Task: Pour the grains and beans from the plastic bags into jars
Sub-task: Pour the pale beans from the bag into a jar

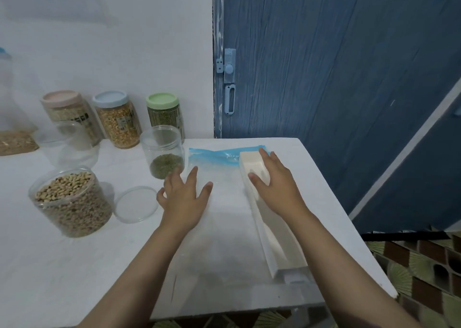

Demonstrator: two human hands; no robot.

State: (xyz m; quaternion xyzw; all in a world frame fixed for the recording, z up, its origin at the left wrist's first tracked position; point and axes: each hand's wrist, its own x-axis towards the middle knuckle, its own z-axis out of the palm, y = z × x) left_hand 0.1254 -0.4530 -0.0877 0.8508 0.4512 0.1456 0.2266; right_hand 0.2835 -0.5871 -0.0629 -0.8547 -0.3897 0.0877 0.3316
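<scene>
— Both forearms reach in from the bottom edge over the white tabletop [74, 265]. What lies under them?

— An empty clear plastic bag [224, 178] with a blue zip strip, flat on the tabletop. The left hand [183, 200] presses on it, fingers straight and spread wide.

— And the right hand [277, 185]?

— It rests on the far end of a long white box [272, 227] lying along the bag's right side, fingers loosely curved over it.

— Where are the jars?

— A wide open jar of beige beans [72, 203] stands at left, a clear lid [136, 204] just beside it. An open jar with some green grains [163, 151] at the bottom stands just left of the bag. An empty jar [67, 144] stands behind the bean jar. Against the wall stand three lidded jars [117, 120], with pink, blue and green lids.
</scene>
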